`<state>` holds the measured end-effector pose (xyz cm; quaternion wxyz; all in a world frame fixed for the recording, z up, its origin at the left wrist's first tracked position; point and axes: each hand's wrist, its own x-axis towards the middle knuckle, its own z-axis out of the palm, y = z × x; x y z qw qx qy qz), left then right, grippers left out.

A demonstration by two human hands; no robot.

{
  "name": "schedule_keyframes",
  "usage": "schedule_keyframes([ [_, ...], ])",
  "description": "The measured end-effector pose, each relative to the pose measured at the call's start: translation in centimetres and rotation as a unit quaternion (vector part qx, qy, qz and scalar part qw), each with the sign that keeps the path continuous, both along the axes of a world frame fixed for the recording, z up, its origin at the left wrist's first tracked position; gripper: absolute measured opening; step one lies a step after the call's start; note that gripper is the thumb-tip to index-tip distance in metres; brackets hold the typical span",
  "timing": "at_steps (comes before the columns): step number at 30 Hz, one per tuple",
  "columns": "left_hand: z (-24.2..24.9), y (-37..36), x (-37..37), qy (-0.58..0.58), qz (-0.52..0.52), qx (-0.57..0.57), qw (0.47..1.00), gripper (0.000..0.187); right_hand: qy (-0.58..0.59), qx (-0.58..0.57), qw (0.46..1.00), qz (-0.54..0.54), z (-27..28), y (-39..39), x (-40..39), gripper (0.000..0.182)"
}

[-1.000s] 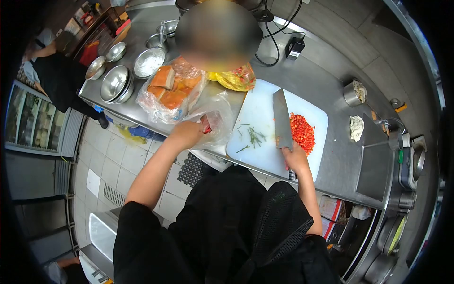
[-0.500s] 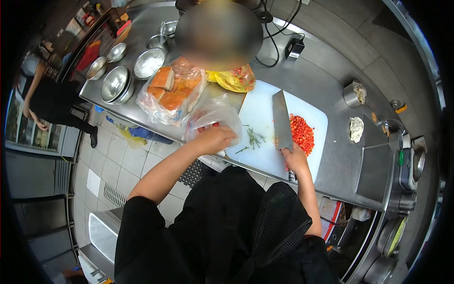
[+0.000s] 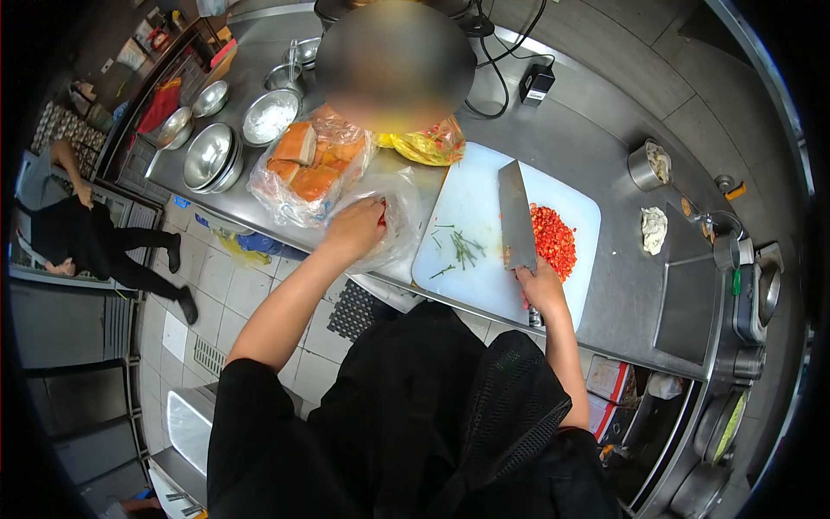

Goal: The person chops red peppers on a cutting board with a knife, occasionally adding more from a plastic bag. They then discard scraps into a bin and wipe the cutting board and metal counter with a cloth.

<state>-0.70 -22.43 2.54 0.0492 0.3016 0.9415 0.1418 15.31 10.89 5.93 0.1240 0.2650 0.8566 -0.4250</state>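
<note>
My left hand (image 3: 356,230) is at the mouth of a clear plastic bag (image 3: 402,216), its fingers bent round something red that is mostly hidden. My right hand (image 3: 540,287) grips the handle end of a wide cleaver (image 3: 516,212), whose blade lies over the white cutting board (image 3: 484,182). Chopped red chilies (image 3: 553,240) form a pile just right of the blade. Green stems (image 3: 465,251) are scattered on the board to its left. Beyond the clear bag sits another bag with orange-brown blocks (image 3: 313,182), beside a yellow bag (image 3: 432,143).
Metal bowls (image 3: 209,156) stand at the counter's left end. A pot (image 3: 648,169), a white cloth-like lump (image 3: 654,231) and a sink (image 3: 687,303) are on the right. Cables and a black adapter (image 3: 537,84) lie at the back. Another person (image 3: 86,233) is at far left.
My left hand has moved left and a little up, into the clear bag's opening. My right hand and the cleaver have hardly moved. The other person has shifted stance, legs now further apart.
</note>
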Motion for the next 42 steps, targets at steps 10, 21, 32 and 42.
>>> schedule_keyframes([
  [10, 0.2, 3.1, -0.5, -0.053, 0.092, -0.149, 0.983, 0.037, 0.001, 0.006, 1.000, -0.013, -0.5, -0.1, 0.2, 0.035],
  [21, -1.3, 3.3, -1.8, -0.075, 0.082, -0.194, 0.975, 0.030, 0.024, 0.018, 0.999, -0.018, -1.0, 0.0, 0.5, 0.034],
  [32, 6.0, -0.4, -2.5, -0.111, 0.003, 0.005, 0.994, 0.026, 0.016, 0.012, 1.000, -0.018, -1.2, 0.6, 0.4, 0.036],
  [42, 14.1, -3.6, -1.4, -0.213, -0.020, 0.030, 0.976, 0.024, 0.038, -0.057, 0.994, -0.082, -2.0, 2.1, 1.6, 0.033],
])
